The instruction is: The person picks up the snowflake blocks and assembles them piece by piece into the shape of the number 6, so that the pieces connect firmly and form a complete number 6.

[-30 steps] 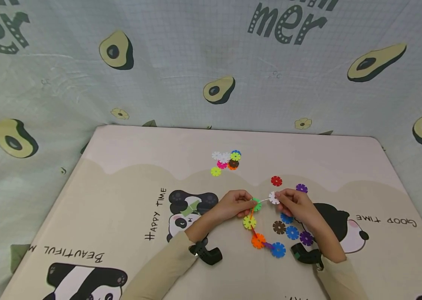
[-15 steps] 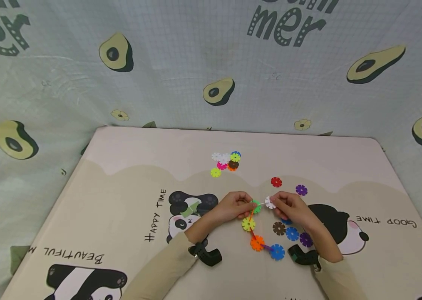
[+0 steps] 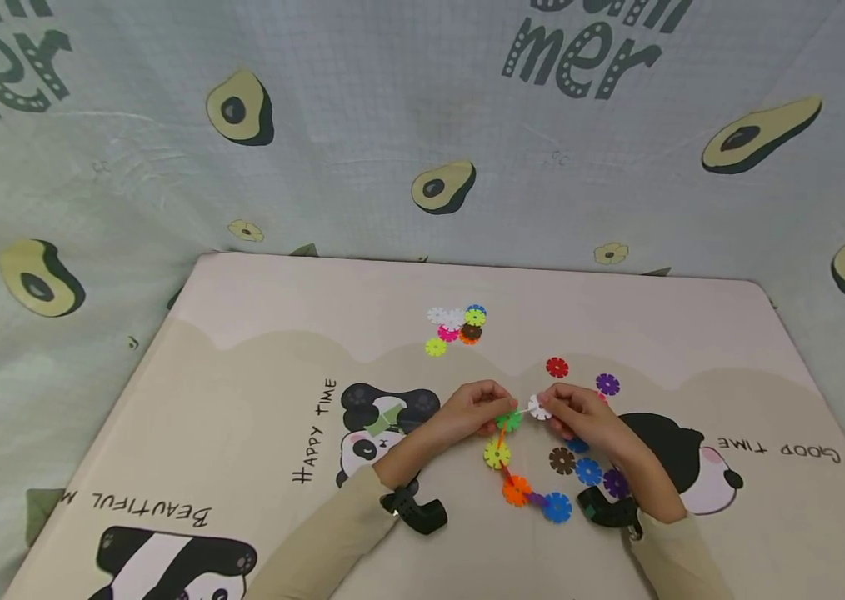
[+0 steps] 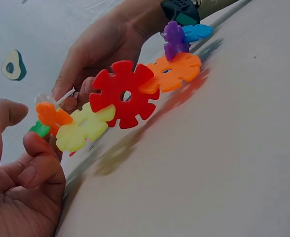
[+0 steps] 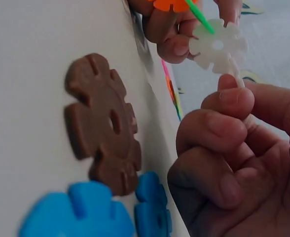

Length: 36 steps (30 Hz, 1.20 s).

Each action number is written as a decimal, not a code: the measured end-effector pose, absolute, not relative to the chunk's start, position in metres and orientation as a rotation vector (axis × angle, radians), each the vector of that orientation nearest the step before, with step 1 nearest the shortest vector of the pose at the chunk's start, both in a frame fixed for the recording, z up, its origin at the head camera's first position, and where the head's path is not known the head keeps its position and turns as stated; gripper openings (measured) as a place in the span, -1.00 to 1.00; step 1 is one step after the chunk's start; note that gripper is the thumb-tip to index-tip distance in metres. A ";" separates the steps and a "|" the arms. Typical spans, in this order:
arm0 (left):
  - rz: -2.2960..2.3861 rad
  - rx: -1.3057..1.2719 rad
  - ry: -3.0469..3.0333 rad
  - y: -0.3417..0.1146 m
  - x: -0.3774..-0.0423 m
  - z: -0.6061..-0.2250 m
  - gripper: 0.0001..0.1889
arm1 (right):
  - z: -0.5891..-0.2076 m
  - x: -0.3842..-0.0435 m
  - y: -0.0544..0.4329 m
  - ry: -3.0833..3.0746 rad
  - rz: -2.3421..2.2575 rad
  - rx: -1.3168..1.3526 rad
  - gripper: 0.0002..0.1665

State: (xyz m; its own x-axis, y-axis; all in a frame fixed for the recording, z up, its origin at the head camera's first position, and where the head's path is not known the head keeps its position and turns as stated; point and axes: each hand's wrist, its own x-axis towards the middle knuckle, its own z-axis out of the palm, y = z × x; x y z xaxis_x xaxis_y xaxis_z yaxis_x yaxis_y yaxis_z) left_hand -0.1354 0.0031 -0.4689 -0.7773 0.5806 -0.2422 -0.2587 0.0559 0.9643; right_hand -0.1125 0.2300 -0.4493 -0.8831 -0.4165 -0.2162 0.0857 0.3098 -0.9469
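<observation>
1. Interlocking disc chain [image 4: 127,76]: located to the left of the lone brown disc [image 3: 562,461], curving round to its near side.
2. Chain order, starting between the hands: inner white disc [image 5: 218,47], green disc [image 3: 510,422], first orange disc [image 4: 53,116], yellow disc [image 3: 497,455], red disc [image 4: 101,96], second orange disc [image 3: 517,492], purple link [image 4: 175,40], blue end disc [image 3: 557,507]. Neighbouring discs sit crosswise.
3. Left hand [image 3: 477,408]: beyond the lone brown disc, to its left. Fingers [image 4: 45,165] pinch the chain near the green disc; the exact contact is partly hidden.
4. Right hand [image 3: 586,417]: beyond the lone brown disc, to its right. Fingers are curled and grasp the outer white disc [image 3: 540,407], which meets the inner white disc. Whether the slots are seated cannot be told.
5. Loose discs: one blue disc [image 3: 588,472] lies just to the right of the lone brown disc, with a near purple disc [image 3: 616,483] farther right. A red disc [image 3: 557,367] lies beyond it; a far purple disc [image 3: 607,383] lies beyond and right.
6. Multicoloured disc cluster [image 3: 454,321]: well beyond the lone brown disc, to its left.
7. Counter [image 3: 242,417]: panda-printed, supporting the lone brown disc.
</observation>
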 end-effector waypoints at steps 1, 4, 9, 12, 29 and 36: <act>1.778 0.330 1.749 0.003 -0.135 -0.469 -0.74 | -0.449 -0.113 0.231 2.153 -1.589 -0.319 -0.70; 1.750 0.382 1.795 0.003 -0.135 -0.469 -0.73 | -0.448 -0.113 0.231 2.133 -1.543 -0.406 -0.72; 1.713 0.484 1.833 0.003 -0.136 -0.471 -0.74 | -0.448 -0.115 0.228 2.120 -1.473 -0.508 -0.72; 1.688 0.492 1.853 0.002 -0.137 -0.472 -0.75 | -0.448 -0.115 0.229 2.134 -1.460 -0.522 -0.73; 1.727 0.447 1.819 0.001 -0.137 -0.473 -0.80 | -0.441 -0.096 0.273 2.509 -1.203 -0.509 -0.86; 1.720 0.462 1.810 0.003 -0.138 -0.472 -0.80 | -0.445 -0.089 0.282 2.569 -1.179 -0.672 -0.63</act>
